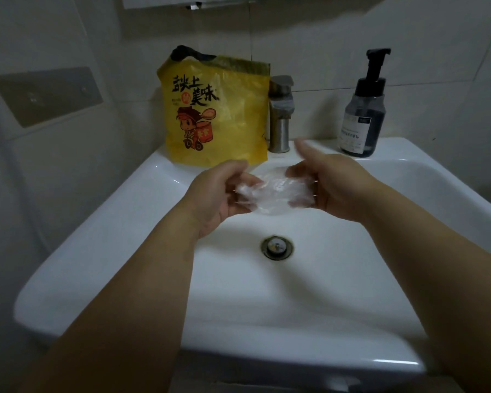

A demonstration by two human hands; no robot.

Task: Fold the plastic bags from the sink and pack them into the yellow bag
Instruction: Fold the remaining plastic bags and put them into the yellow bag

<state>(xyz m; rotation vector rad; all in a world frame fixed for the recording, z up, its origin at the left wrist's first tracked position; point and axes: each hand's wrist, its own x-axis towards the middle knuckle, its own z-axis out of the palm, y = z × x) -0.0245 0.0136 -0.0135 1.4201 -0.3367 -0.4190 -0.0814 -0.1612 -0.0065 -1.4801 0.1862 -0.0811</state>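
Note:
A small, crumpled clear plastic bag point(275, 194) hangs above the white sink point(153, 231), held between both hands. My left hand point(219, 194) pinches its left end with curled fingers. My right hand point(335, 185) grips its right end, thumb raised toward the tap. The yellow bag point(216, 109) with a cartoon print and black handles stands upright on the sink's back ledge, just behind my left hand. Its mouth is at the top.
A steel tap point(279, 114) stands right of the yellow bag. A dark pump soap bottle point(364, 114) sits on the back right ledge. The drain point(277, 246) lies in the basin below my hands. Tiled walls close in behind and left.

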